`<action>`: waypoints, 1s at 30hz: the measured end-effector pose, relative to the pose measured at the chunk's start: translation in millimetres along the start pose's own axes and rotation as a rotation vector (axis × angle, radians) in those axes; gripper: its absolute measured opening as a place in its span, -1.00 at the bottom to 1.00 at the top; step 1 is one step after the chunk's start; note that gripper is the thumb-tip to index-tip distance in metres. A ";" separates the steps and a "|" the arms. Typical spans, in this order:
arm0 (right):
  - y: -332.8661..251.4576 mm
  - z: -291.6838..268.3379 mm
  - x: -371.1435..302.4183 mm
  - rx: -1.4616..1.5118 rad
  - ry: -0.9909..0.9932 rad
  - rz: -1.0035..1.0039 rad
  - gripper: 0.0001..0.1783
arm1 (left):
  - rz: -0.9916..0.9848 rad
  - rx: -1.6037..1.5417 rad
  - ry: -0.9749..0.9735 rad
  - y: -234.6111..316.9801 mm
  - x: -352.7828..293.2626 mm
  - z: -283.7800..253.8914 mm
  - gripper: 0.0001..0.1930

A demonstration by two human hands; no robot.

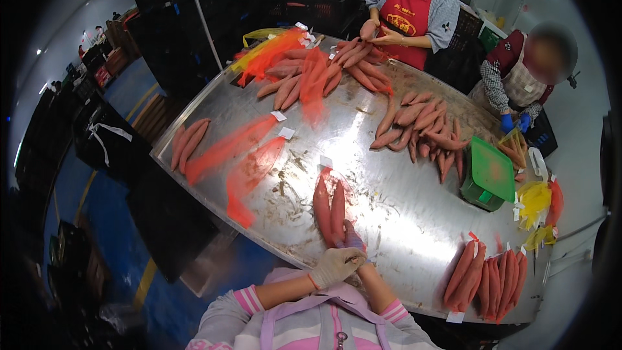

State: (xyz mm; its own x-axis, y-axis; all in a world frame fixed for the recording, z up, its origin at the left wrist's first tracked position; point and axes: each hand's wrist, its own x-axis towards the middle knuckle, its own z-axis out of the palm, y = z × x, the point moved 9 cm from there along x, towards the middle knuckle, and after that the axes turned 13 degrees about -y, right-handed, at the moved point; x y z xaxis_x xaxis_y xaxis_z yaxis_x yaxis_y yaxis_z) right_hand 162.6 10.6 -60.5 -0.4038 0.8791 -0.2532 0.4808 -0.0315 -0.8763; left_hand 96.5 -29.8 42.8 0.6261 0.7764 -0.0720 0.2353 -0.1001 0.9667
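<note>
So the two sweet potatoes [322,210] at the center of this are lying side by side on the metal surface [408,220], right at the near edge in front of the person; they look to be in a thin red mesh bag [348,189], with a white tag [326,161] at the far end. The right hand [354,238], in a purplish glove, is up against the near end of the pair; its fingers are partly hidden, so I can't tell how tight the grip is. The left hand [335,266], in an off-white glove, sits just below, by the right wrist, with its fingers bent in; can't tell if it's pinching anything.

Further left, two flat red mesh bags [233,148] lie on the surface with tags on their far ends, near a small group of loose sweet potatoes [190,142] by the left edge; a bigger loose pile [421,116] is right of center, with a green-lidded tub [492,170] just beside it; filled red bags [465,275] sit at the near right corner, and some yellow mesh [534,204] is bunched along the right edge.

Across the way, a person in a red apron [405,16] is holding one sweet potato [369,29] over another heap [288,81]; over on the right, a co-worker's blue-gloved hands [508,123] are at a yellow mesh bag [512,147].
</note>
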 end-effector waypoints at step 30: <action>-53.6 -8.6 0.5 -0.342 0.258 -0.165 -0.30 | 0.069 0.026 -0.012 -14.1 -0.9 17.9 -0.77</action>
State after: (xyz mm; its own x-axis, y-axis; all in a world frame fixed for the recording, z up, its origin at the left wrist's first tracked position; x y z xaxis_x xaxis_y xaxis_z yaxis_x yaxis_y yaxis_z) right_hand 143.3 16.8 -10.2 -0.3104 0.9502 0.0266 0.6732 0.2395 -0.6996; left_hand 105.9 -40.2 24.9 0.6505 0.7594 -0.0083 0.2105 -0.1699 0.9627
